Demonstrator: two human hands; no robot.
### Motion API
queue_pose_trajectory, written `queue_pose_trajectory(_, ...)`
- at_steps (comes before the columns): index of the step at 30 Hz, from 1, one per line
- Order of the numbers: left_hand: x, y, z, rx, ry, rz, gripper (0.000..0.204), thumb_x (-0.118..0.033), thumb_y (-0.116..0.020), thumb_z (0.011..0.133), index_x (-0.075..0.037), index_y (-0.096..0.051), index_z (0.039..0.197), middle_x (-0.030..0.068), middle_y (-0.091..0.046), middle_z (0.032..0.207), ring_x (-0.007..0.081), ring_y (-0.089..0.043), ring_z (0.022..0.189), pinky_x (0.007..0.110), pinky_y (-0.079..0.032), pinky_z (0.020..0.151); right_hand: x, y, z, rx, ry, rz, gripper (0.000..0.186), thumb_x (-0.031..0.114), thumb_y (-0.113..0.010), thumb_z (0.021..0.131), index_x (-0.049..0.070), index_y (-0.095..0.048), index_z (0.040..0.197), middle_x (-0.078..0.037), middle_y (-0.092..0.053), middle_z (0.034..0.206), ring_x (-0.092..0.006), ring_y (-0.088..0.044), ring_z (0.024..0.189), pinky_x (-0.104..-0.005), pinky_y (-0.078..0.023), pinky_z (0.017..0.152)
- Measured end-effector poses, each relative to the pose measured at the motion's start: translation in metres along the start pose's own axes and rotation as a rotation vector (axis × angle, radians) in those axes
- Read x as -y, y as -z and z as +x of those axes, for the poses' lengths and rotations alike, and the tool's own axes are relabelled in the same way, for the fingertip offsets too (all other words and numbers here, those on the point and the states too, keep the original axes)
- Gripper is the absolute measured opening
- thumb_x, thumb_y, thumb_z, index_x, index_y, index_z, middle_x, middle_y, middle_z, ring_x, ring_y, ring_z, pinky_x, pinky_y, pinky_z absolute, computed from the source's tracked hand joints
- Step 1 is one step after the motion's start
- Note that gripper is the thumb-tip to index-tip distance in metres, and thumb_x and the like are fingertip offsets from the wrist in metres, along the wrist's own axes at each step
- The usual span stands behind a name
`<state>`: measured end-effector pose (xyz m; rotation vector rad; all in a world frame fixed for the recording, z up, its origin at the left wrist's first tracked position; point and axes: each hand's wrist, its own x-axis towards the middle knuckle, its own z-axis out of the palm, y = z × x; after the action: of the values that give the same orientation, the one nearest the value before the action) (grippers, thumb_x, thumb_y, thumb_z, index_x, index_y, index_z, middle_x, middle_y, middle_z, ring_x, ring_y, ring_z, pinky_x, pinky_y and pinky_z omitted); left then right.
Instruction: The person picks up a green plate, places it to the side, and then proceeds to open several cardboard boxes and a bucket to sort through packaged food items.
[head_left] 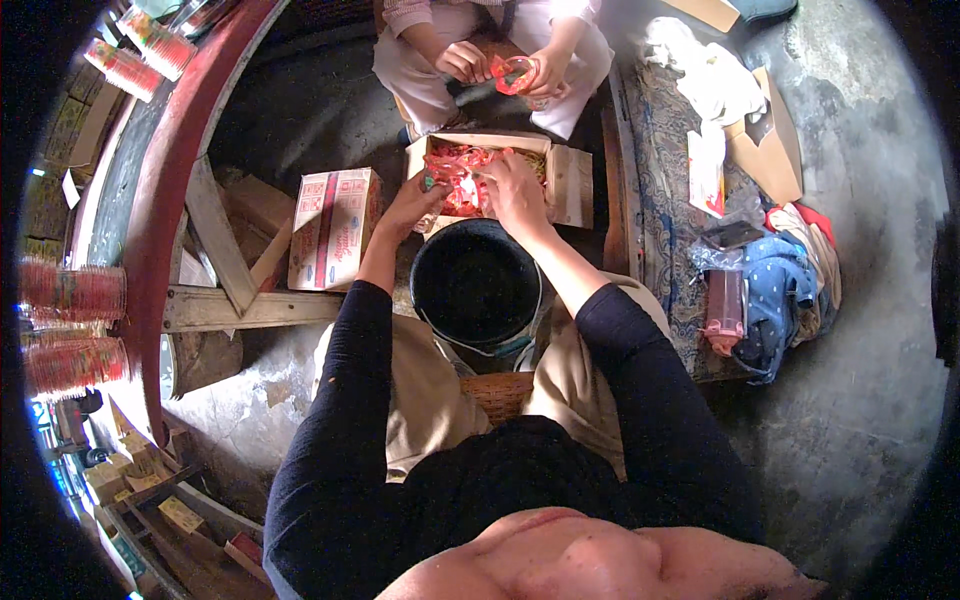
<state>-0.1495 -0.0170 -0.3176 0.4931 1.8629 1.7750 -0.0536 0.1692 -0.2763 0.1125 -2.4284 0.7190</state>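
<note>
Carton (573,188), open-topped, holds red pieces (468,158). The left hand (412,203), curled, lies over the carton's left side and the right hand (515,192), bent, over its right part; whether either grips a piece cannot be told. A black bucket (477,280) stands on the carton's near side, a printed box (332,232) to its left; beyond the carton, a co-worker's hands (550,72) hold a red-marked clear cup (511,83).

Four hands (518,197), one black bucket (476,285)
</note>
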Motion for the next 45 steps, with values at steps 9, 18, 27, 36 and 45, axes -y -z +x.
queue_pose_trajectory(9,-0.002,0.004,0.008,-0.163,-0.120,0.370,0.054,-0.034,-0.070,0.079,0.001,-0.050,0.115,0.0178,-0.062,0.106,0.0280,-0.060,0.098,0.036,-0.045,0.085,-0.002,0.008,0.001,0.048,-0.265,0.116,0.018,0.003,-0.066,0.076,0.001,-0.057,0.091,-0.017,-0.055,0.097,-0.0361,-0.056,0.093,-0.0444,-0.046,0.078)
queue_pose_trajectory(18,0.010,0.006,0.013,-0.194,-0.102,0.468,0.063,-0.017,-0.078,0.072,-0.004,-0.047,0.125,0.0084,-0.061,0.108,0.0186,-0.056,0.101,0.032,-0.043,0.091,0.006,0.007,0.002,-0.014,0.056,-0.082,0.012,0.001,-0.061,0.075,0.001,-0.056,0.086,-0.015,-0.052,0.089,-0.0325,-0.055,0.089,-0.0442,-0.047,0.079)
queue_pose_trajectory(27,-0.012,-0.008,0.002,-0.013,0.180,0.222,0.064,-0.018,-0.074,0.075,-0.001,-0.044,0.129,0.0098,-0.061,0.106,0.0180,-0.058,0.094,0.029,-0.046,0.083,-0.003,-0.004,-0.004,-0.036,-0.116,0.072,0.018,0.003,-0.063,0.076,0.002,-0.059,0.093,-0.018,-0.055,0.101,-0.0364,-0.055,0.096,-0.0444,-0.047,0.081)
queue_pose_trajectory(36,-0.005,-0.002,0.008,-0.257,-0.028,0.549,0.061,-0.029,-0.078,0.070,0.001,-0.051,0.116,0.0214,-0.063,0.104,0.0319,-0.061,0.101,0.038,-0.047,0.085,-0.004,0.001,-0.002,-0.080,-0.054,0.017,0.021,0.003,-0.065,0.074,0.000,-0.057,0.094,-0.018,-0.056,0.097,-0.0361,-0.055,0.095,-0.0446,-0.047,0.080)
queue_pose_trajectory(45,-0.008,0.007,0.000,-0.105,0.083,0.271,0.056,-0.022,-0.076,0.072,-0.001,-0.052,0.118,0.0088,-0.062,0.103,0.0152,-0.060,0.089,0.029,-0.049,0.078,0.003,-0.003,0.000,0.002,0.127,-0.085,0.013,0.000,-0.059,0.076,0.002,-0.055,0.088,-0.014,-0.052,0.088,-0.0314,-0.055,0.085,-0.0418,-0.047,0.078)
